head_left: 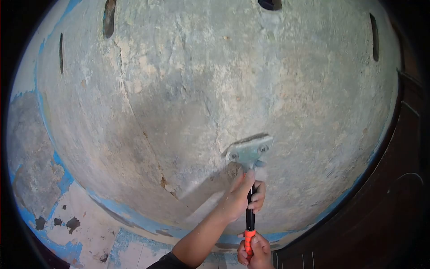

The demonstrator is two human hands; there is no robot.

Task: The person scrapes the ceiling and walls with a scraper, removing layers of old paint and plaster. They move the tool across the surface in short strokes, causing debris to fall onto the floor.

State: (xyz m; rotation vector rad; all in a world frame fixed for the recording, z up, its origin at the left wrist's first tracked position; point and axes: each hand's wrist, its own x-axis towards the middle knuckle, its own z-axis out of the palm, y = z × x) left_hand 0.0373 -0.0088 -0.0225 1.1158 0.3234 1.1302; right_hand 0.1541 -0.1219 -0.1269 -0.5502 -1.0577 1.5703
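Note:
A scraper [249, 150] with a wide metal head, two bolts and a black shaft rests its blade against a grey, patchy wall [179, 103]. Around the upper shaft, just below the head, my left hand [242, 195] is closed. Lower down, my right hand [255, 252] grips the orange end of the handle. The blade is slightly tilted, its right end higher. A shadow falls on the wall to the left of the tool.
Slots [109, 18] and a round hole [270, 4] open in the upper wall. Blue paint remnants [65, 172] edge the wall at the left. At lower left, pale tiles [92, 215] show dark patches. A dark brown surface [380, 201] lies at the right.

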